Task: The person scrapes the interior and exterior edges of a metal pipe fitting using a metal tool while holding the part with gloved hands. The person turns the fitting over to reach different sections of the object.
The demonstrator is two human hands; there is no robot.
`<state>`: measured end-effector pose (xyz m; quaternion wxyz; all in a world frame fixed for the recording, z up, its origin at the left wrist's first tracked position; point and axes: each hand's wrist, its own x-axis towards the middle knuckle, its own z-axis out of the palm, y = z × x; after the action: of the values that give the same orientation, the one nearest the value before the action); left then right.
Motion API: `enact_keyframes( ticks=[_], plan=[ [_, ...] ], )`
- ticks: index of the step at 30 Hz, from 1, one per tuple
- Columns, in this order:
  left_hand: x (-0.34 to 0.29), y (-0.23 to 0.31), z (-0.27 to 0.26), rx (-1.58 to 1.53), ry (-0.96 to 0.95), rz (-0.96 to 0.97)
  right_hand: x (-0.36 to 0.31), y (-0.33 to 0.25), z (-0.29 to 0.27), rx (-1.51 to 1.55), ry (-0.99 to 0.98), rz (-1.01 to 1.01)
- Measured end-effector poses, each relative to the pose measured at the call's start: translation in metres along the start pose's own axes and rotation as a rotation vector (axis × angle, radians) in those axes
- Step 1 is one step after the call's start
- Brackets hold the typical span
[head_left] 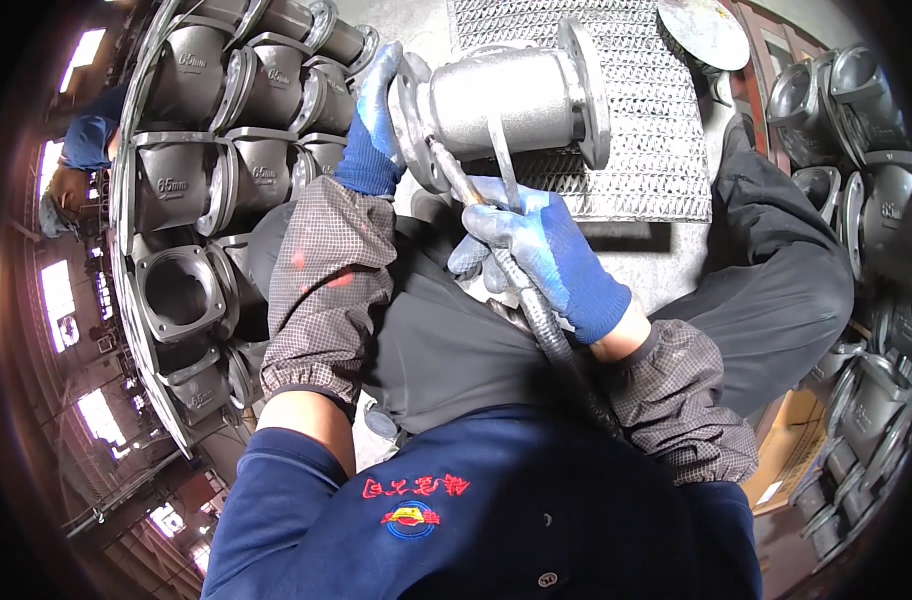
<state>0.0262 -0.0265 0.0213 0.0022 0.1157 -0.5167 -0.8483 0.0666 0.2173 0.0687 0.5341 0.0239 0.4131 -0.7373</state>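
A grey cast-metal flanged pipe fitting [506, 98] lies roughly level in front of me, a round flange at each end. My left hand [372, 118], in a blue-and-grey glove, grips its left flange from the outer side; some of the fingers are hidden behind the metal. My right hand [536, 240], gloved alike, is wrapped round a slim hand tool [456, 175] with a long lever and a dark ribbed hose [546, 330]. The tool's narrow tip reaches the inner side of the left flange. Its exact kind cannot be made out.
Beneath the fitting is a metal-mesh-topped stand [656, 150]. Many similar grey fittings [181, 180] are stacked in a rimmed container at left, more [876, 210] at right. A round pale disc [704, 35] sits beyond the mesh, a cardboard box [788, 440] at lower right. Another person's arm [88, 140] shows far left.
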Motion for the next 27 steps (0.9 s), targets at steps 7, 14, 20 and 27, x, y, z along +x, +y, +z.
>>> enact_keyframes(
  ticks=[7,14,20,27],
  plan=[
    [-0.003,-0.002,-0.003,-0.187,0.068,-0.021,-0.008,0.0,0.023,-0.022,0.023,-0.141],
    [0.008,-0.003,-0.019,-0.092,-0.034,-0.023,-0.013,0.02,0.025,-0.036,0.049,-0.142],
    [0.005,-0.002,0.008,-0.02,-0.047,0.101,-0.043,-0.03,-0.007,-0.219,0.146,-0.264],
    [-0.013,0.021,0.099,0.131,0.279,0.03,0.003,-0.116,-0.116,-0.475,0.624,-0.554]
  ],
)
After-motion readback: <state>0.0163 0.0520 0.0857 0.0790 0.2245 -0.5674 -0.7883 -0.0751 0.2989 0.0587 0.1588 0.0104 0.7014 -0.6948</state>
